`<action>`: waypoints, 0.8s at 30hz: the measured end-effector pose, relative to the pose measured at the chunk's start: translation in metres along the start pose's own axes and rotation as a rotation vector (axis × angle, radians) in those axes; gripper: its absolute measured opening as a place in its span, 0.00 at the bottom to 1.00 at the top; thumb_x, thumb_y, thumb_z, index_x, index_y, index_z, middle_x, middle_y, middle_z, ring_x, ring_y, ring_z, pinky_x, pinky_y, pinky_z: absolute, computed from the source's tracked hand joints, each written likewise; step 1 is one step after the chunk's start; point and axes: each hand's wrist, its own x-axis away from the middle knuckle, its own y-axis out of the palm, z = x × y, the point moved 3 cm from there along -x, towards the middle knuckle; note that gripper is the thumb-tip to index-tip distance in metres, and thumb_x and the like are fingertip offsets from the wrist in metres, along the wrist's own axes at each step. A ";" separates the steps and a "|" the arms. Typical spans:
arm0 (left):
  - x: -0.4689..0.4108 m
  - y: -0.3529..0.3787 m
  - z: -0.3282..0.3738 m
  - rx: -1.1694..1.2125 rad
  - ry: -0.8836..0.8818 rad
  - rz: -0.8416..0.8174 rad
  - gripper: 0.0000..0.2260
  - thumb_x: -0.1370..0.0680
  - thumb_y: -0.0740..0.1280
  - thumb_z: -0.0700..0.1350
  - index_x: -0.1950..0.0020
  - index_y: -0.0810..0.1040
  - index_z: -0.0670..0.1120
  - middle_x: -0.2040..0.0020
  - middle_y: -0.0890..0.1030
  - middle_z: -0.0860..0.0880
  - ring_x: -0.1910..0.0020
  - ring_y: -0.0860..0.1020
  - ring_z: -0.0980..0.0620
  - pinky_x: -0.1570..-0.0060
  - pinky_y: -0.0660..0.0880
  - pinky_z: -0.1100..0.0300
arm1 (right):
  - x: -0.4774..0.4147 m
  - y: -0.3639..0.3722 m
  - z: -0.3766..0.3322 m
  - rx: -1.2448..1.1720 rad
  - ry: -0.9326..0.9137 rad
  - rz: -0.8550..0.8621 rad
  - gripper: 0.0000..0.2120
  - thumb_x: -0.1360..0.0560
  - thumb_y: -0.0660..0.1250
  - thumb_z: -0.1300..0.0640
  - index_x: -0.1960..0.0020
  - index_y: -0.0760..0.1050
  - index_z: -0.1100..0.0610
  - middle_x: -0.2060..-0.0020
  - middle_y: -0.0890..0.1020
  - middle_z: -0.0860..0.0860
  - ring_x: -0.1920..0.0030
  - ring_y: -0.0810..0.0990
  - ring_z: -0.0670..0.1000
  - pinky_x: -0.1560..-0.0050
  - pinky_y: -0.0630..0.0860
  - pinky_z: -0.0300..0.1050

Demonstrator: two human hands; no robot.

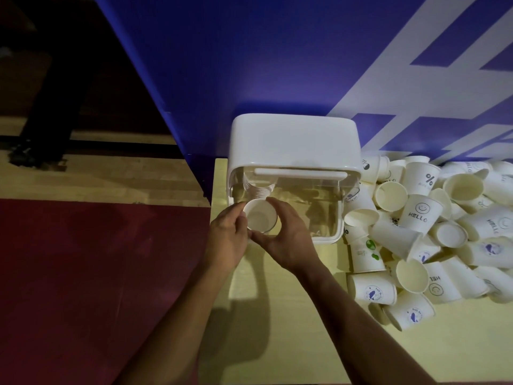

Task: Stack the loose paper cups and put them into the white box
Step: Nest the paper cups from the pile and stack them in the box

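Pinching white round paper cup (261, 219) between left grip (229, 240) and right grip (288, 241), at front of white plastic box (294, 140), near left edge of tabletop (291, 315).

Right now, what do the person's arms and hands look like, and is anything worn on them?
The left hand and right hand wear no gloves; no ring, watch or bracelet shows. Both forearms are uncovered down to the picture's edge, with no sleeve in view.

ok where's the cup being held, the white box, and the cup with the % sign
held cup (261, 218): head view, inside its open mouth
white box (294, 137): head view, top of the white lid
% cup (425, 177): head view, printed side wall
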 end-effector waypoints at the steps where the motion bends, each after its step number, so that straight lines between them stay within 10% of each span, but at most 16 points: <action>1: -0.001 0.002 -0.003 -0.019 -0.001 -0.017 0.15 0.16 0.61 0.40 0.30 0.79 0.46 0.40 0.84 0.46 0.44 0.82 0.48 0.42 0.77 0.58 | 0.000 0.002 0.002 0.013 0.007 -0.008 0.40 0.32 0.80 0.39 0.25 0.70 0.51 0.32 0.77 0.46 0.33 0.76 0.46 0.35 0.76 0.45; 13: 0.007 -0.006 0.005 -0.107 0.000 -0.061 0.17 0.15 0.62 0.45 0.26 0.75 0.47 0.31 0.79 0.47 0.34 0.77 0.50 0.40 0.68 0.66 | 0.013 -0.004 0.002 -0.002 0.111 0.008 0.48 0.33 0.78 0.34 0.20 0.64 0.49 0.27 0.75 0.47 0.29 0.73 0.47 0.33 0.75 0.47; 20: 0.036 -0.031 0.077 0.019 0.211 0.069 0.15 0.19 0.64 0.48 0.34 0.81 0.47 0.40 0.83 0.50 0.46 0.82 0.54 0.49 0.78 0.61 | 0.056 -0.102 0.005 -0.171 0.222 0.260 0.33 0.28 0.77 0.42 0.26 0.74 0.48 0.37 0.82 0.42 0.38 0.79 0.38 0.39 0.75 0.32; 24: 0.037 -0.001 0.147 0.118 0.314 -0.006 0.15 0.19 0.64 0.50 0.34 0.80 0.50 0.43 0.84 0.57 0.47 0.82 0.60 0.47 0.78 0.63 | 0.086 -0.192 0.023 -0.305 0.315 0.434 0.28 0.26 0.76 0.44 0.28 0.76 0.49 0.41 0.85 0.44 0.41 0.83 0.40 0.39 0.81 0.46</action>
